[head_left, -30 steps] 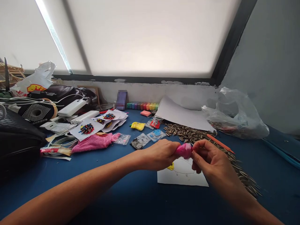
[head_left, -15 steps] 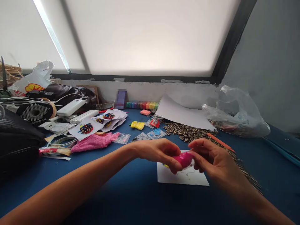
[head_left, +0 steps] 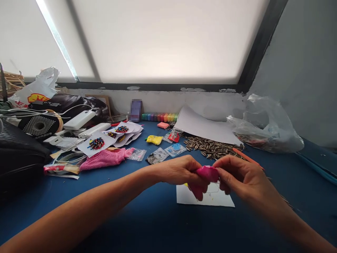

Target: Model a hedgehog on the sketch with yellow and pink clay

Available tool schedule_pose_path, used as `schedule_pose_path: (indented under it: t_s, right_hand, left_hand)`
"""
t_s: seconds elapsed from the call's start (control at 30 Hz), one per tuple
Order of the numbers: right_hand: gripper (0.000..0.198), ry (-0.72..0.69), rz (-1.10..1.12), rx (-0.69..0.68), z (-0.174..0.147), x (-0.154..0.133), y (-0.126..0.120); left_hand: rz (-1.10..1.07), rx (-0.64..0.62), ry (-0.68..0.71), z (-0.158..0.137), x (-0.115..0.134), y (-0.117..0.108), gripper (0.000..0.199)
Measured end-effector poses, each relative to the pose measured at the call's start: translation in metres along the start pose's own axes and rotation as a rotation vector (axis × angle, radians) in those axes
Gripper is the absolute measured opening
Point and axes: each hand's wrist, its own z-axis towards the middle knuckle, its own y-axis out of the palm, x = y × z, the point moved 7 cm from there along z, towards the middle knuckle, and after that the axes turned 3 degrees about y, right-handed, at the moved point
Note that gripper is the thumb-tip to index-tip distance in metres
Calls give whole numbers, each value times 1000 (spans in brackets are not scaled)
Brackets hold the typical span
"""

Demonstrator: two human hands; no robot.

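Blue tabletop (head_left: 147,218) under a bright frosted window (head_left: 163,38); grey wall to the right.

I see my left hand (head_left: 181,172) and right hand (head_left: 240,179) meeting above the table, both pinching one soft pink lump of modelling clay (head_left: 207,173). Left fingers are curled round its left end, thumb on top; right thumb and forefinger close on its right end. The lump is held clear of the surface, between the two hands.

Directly beneath it lies a small white paper sheet with a pencil outline drawing (head_left: 210,200), a yellow patch partly hidden by the left hand.

Just beyond the hands: a spread of striped sunflower seeds (head_left: 210,147), with an orange pencil (head_left: 244,157) at its right edge and a large blank white sheet (head_left: 205,128) behind. Small clear packets of coloured clay (head_left: 175,149) and a loose yellow clay piece (head_left: 154,140) sit to the left of the seeds.

Further left: a pink cloth (head_left: 105,158), white cards bearing multicoloured seed pictures (head_left: 96,144), and a black bag (head_left: 18,151). A crumpled clear plastic bag (head_left: 265,126) lies far right. A row of coloured clay tubs (head_left: 159,117) stands along the wall.
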Motion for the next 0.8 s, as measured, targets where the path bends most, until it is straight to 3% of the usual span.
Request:
schedule_pose_path:
  t_s: [0.13,0.27,0.43,0.6,0.8]
  right_hand:
    - [22,-3,20,30,2,2,-1]
    - [23,14,31,-27,3,2,0]
    - [33,57,-3,-107,0,3,3]
    - [32,41,19,-90,0,6,2]
    - [37,72,5,-147,0,12,7]
  left_hand:
    - [78,21,59,1,5,1,22]
    - [176,51,71,0,7,2,28]
    - [269,-30,46,-4,10,2,12]
    - [151,-155,57,-8,14,1,36]
    - [19,-87,36,-5,8,-7,50]
